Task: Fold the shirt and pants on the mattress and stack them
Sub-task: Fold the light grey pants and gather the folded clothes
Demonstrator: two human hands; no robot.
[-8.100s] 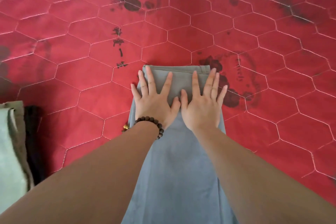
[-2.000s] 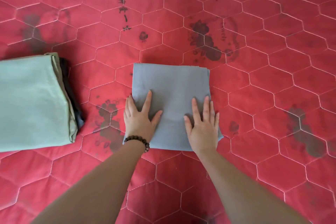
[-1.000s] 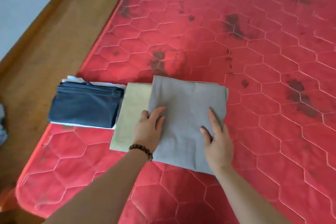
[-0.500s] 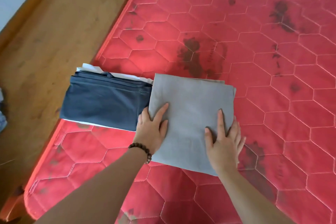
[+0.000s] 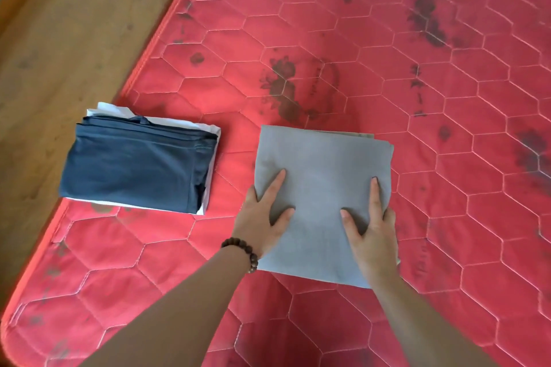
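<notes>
Red quilted mattress with hexagon stitching and dark blotchy print; brown wooden floor along its left side; mattress corner at lower left.

Folded grey pants lie flat on the mattress, centre of view, roughly square; a thin beige-olive edge of a folded shirt peeks out from under the far edge, so the grey piece sits on top of it; how much of that lower garment is there cannot be told.

Left hand rests on the near-left part of the grey pants; grip open, index finger and thumb lie straight on top of the cloth, other fingers along the left edge, hidden past it; brown bead bracelet on the left wrist.

Right hand rests on the near-right part of the same pants; grip open, thumb and index spread flat on the cloth, remaining fingers over the right edge, whether curled under it cannot be told.

Second pile to the left, near the mattress edge and apart from the grey stack: folded navy garment on top of a white folded garment that shows along the far and right sides; neither hand touches it.
</notes>
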